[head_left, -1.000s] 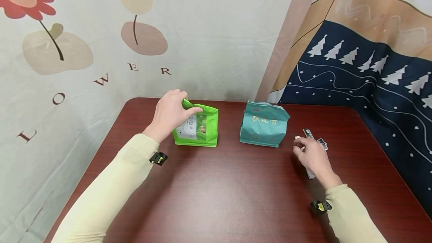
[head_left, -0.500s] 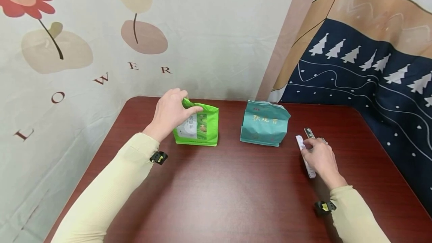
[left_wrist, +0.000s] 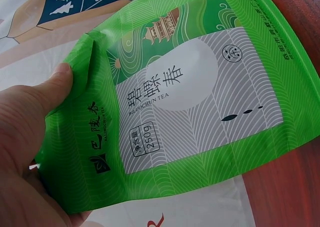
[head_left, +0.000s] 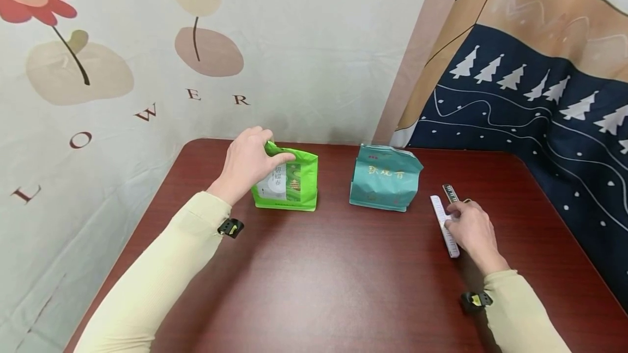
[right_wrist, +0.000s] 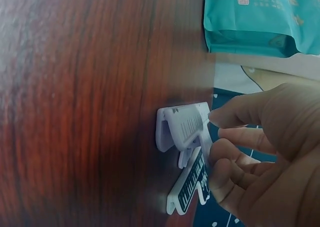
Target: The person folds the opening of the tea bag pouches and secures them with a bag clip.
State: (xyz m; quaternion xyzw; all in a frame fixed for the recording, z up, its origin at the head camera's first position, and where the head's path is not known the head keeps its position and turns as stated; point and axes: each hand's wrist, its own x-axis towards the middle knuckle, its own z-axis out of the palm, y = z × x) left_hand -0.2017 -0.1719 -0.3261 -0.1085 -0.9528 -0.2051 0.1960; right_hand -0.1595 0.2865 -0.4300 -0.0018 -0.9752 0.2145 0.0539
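Observation:
My left hand (head_left: 247,162) pinches the top left corner of an upright green tea bag (head_left: 306,178), thumb across its front. The left wrist view shows the bag's grey label (left_wrist: 195,122) with "Biluochun tea" print. On the table's right side lie a white bag clip (head_left: 438,214), with ruler-like marks, and a black-and-white bag clip (head_left: 449,193) with a piano-key pattern. My right hand (head_left: 472,227) hovers close over them, fingers loosely bent. In the right wrist view its thumb is right at the white clip's edge; contact cannot be told. It partly hides the piano-patterned clip.
A teal tea bag (head_left: 385,178) stands upright between the green bag and the clips. The dark red table (head_left: 319,266) ends at a pale printed cloth (head_left: 304,70) behind and a navy tree-patterned cloth (head_left: 530,119) on the right.
My right hand has shifted right, off the white clip, which now shows nearly whole, and over part of the piano-patterned clip. The left hand and both bags stay put.

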